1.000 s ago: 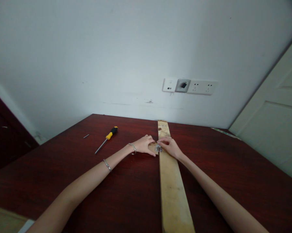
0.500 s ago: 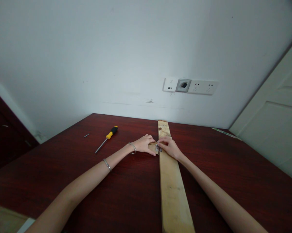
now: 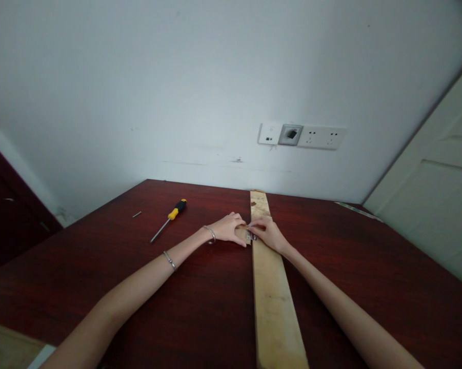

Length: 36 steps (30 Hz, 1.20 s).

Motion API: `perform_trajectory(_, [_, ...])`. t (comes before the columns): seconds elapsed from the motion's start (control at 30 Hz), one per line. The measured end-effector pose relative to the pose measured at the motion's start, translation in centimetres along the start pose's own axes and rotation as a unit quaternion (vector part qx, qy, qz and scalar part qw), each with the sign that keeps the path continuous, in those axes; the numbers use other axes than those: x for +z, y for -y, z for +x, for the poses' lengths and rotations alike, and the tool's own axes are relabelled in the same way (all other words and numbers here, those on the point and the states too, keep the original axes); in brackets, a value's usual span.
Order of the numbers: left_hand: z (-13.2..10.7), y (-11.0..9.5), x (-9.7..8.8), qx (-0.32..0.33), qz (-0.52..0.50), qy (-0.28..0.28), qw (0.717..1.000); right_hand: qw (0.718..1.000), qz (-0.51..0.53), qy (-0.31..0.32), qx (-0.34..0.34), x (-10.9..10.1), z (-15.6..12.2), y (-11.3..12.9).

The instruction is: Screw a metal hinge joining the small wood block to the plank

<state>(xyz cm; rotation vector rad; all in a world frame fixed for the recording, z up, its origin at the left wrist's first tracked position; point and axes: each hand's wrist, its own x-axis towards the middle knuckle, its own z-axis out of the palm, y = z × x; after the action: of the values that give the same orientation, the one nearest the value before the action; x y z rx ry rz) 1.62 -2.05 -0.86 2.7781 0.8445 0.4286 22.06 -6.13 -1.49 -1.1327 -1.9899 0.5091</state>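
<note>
A long pale wooden board [image 3: 275, 297] lies on the dark red table, running from the near edge back to the wall. Against its left side sits a small light-brown wooden piece [image 3: 241, 234], held between the thumb and fingers of my left hand [image 3: 226, 228]. A small shiny metal plate [image 3: 251, 236], perhaps a hinge, spans the joint between piece and board. My right hand [image 3: 269, 233] rests on the board with thumb and forefinger pinched together just above the plate. Whatever is in that pinch is too small to make out.
A yellow and black screwdriver [image 3: 173, 214] lies left of my hands, with a short thin metal rod [image 3: 137, 214] beyond it. Wall sockets [image 3: 302, 136] are above the table's back edge. A thin strip [image 3: 359, 210] lies at the back right corner.
My right fingertips have shifted very slightly at the metal plate. My left hand, the wooden piece and the board stay where they were.
</note>
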Motion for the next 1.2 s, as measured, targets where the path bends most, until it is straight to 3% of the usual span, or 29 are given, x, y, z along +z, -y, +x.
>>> perform_trajectory(0.93, [-0.1, -0.05, -0.09, 0.001, -0.036, -0.004, 0.999, 1.0, 0.003, 0.008, 0.002, 0.16, 0.13, -0.15])
perform_trajectory(1.2, [-0.24, 0.13, 0.09, -0.016, -0.05, 0.001, 0.999, 0.999, 0.028, -0.01, 0.044, -0.16, 0.14, -0.61])
